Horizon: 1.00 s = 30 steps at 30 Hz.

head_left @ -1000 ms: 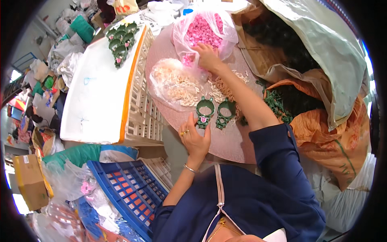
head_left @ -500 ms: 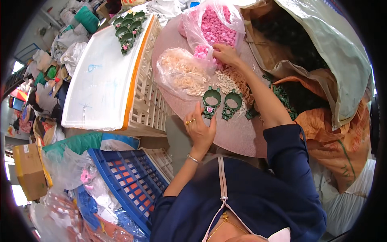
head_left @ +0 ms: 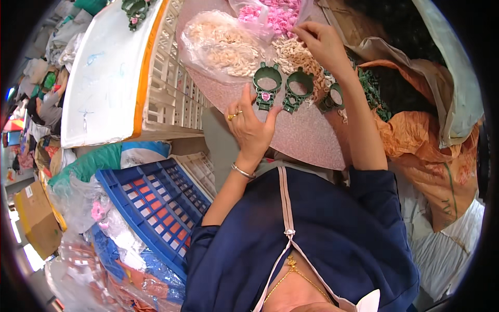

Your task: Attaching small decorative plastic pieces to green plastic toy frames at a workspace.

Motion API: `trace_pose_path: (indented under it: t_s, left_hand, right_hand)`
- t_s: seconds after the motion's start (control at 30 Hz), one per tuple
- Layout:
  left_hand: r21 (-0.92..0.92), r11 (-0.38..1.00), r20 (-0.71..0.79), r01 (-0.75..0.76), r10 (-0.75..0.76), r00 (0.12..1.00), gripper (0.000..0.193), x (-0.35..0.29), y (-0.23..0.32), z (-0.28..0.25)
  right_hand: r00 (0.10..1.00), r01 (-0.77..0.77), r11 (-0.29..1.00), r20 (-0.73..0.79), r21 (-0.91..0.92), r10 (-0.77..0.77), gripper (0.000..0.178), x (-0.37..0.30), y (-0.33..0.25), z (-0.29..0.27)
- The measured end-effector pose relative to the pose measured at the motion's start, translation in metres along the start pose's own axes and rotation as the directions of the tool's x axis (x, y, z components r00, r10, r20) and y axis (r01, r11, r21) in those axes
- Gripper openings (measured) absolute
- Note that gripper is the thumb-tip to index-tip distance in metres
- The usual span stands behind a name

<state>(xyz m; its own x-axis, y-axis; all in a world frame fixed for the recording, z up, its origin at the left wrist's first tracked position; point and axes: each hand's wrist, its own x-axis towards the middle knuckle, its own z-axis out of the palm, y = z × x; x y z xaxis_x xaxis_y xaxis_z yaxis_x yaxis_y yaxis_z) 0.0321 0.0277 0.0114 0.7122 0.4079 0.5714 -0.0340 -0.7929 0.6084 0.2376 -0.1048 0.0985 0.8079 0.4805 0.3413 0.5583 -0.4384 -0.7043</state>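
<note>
Left hand (head_left: 252,129) brackets the pink-badged green part (head_left: 265,96) with spread fingers, presumably steadying it; right hand (head_left: 325,46) hovers near pink pieces (head_left: 275,18); whether its fingers pinch anything cannot be told.

Pic mostly bright, w/ whitish light. White panel (head_left: 104,78) at 10 o'clock is pale & nearly washed out; blown-out white patch at approx. 8 o'clock by the rim. Clear plastic bags (head_left: 73,265) nearby show small glare spots. Sack interior (head_left: 400,36) betw. 1 & 2 o'clock v. dark, detail lost. Soft shadow on tabletop (head_left: 304,138) by the right forearm (head_left: 366,125). Hands (head_left: 252,130) fairly sharp; far clutter approx. 9 o'clock soft. Fisheye bends edges; corners black.
</note>
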Motion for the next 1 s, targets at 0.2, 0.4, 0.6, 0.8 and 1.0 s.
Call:
trace_pose_path:
  t_s: [0.2, 0.4, 0.6, 0.8, 1.0]
  left_hand:
    - [-0.036, 0.999, 0.003, -0.004, 0.004, 1.0, 0.08, -0.004, 0.0, 0.008]
    - [0.064, 0.997, -0.036, -0.034, 0.036, 0.999, 0.07, 0.002, 0.003, 0.006]
    - [0.08, 0.996, -0.027, -0.03, 0.033, 0.999, 0.067, 0.004, 0.006, 0.001]
    - [0.07, 0.997, -0.012, -0.022, 0.023, 1.0, 0.066, 0.003, 0.009, 0.001]
    - [0.072, 0.996, -0.022, -0.055, 0.056, 0.998, 0.071, 0.004, 0.007, -0.002]
  right_hand:
    - [0.993, -0.09, 0.992, -0.079, -0.085, 0.084, 0.02, -0.056, 0.007, -0.026]
    - [0.987, -0.092, 0.996, -0.132, -0.02, 0.088, 0.014, -0.082, 0.033, -0.022]
    - [0.971, -0.088, 0.983, -0.233, -0.159, 0.049, 0.012, -0.082, 0.035, -0.036]
    - [0.975, -0.025, 0.993, -0.223, -0.112, -0.001, 0.011, -0.074, 0.024, -0.027]
    - [0.99, -0.016, 0.981, -0.144, -0.193, -0.012, 0.017, -0.034, 0.025, 0.011]
